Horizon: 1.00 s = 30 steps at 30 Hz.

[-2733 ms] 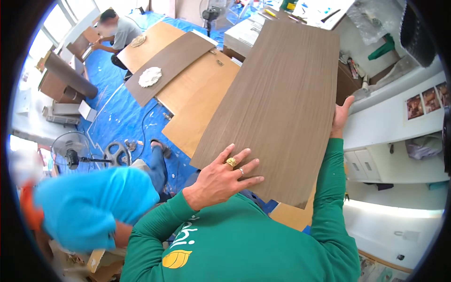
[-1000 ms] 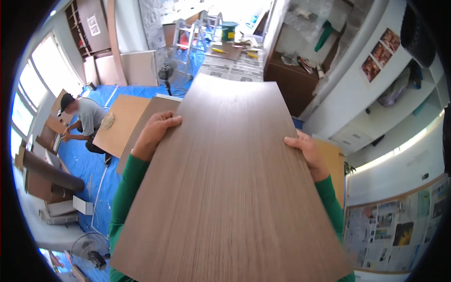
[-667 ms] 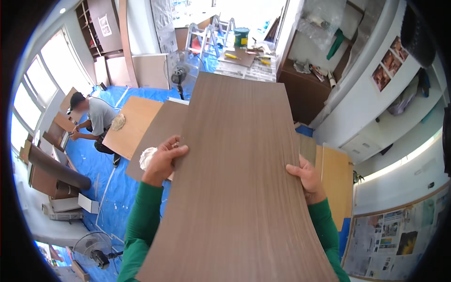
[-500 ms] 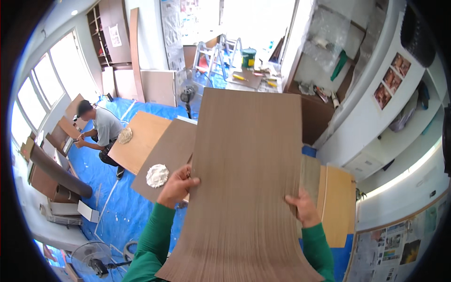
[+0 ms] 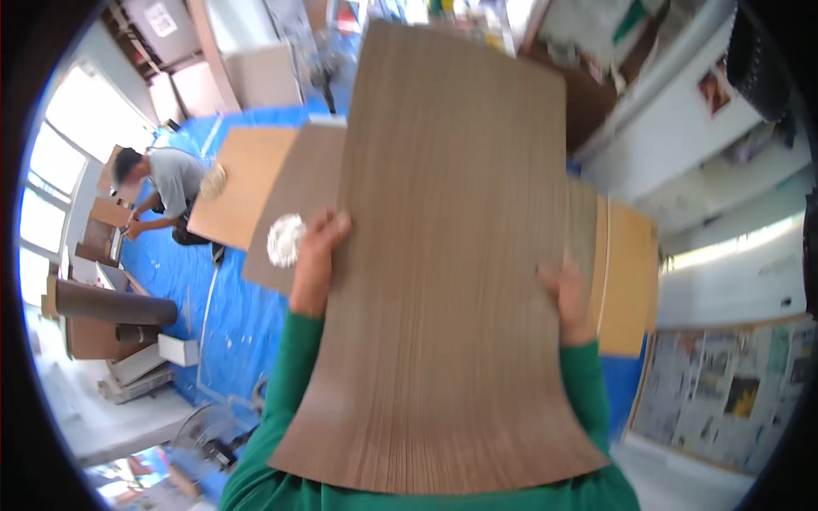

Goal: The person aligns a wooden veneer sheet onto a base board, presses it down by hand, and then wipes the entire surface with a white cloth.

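A large brown wood-grain veneer sheet [image 5: 452, 255] fills the middle of the view, its near edge flaring out by my green-sleeved arms. At its left edge my left hand [image 5: 320, 255] is closed, thumb on the top face and fingers going underneath. The right edge is gripped by my right hand [image 5: 571, 294], blurred, with its thumb over the top. Just left of my left hand, a round white lumpy heap [image 5: 285, 240] lies on a brown board [image 5: 308, 166]. What sits directly beneath the sheet is hidden.
A person [image 5: 166, 192] crouches at the left beside a tan board [image 5: 243, 183] bearing another round heap. Blue sheeting [image 5: 247, 328] covers the floor. Rolled brown material [image 5: 115, 302] and a fan [image 5: 213, 434] are lower left; light wooden boards [image 5: 626, 277] lie to the right.
The view has tilted downward, so the room sits higher in it. The veneer sheet and both hands appear higher, and the sheet's near edge now shows. Both hands keep their grip.
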Each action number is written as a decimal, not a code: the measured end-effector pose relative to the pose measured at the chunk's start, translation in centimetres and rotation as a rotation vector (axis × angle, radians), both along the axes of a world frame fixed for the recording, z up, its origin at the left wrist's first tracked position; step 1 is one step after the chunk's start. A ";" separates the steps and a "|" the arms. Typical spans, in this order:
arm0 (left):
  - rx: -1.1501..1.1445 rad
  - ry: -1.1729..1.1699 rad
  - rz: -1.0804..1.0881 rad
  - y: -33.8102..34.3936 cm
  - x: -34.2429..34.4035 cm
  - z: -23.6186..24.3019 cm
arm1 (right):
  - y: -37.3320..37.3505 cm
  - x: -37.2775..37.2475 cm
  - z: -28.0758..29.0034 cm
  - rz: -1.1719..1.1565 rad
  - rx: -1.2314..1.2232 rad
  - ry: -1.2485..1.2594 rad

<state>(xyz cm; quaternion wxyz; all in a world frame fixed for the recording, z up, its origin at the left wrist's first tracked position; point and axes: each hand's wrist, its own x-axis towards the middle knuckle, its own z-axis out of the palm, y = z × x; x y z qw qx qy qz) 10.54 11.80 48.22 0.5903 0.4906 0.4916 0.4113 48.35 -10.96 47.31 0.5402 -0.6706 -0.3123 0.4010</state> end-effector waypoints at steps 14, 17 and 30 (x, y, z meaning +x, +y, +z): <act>-0.094 0.202 -0.424 17.1 8.0 -12.1 | 9.0 7.5 -5.4 0.144 0.051 0.276; -0.027 0.169 -0.278 16.0 10.0 -13.7 | 9.0 6.9 -5.6 0.074 0.019 0.297; -0.138 0.100 -0.356 24.6 6.8 -19.6 | 11.2 9.4 -5.5 0.160 0.119 0.344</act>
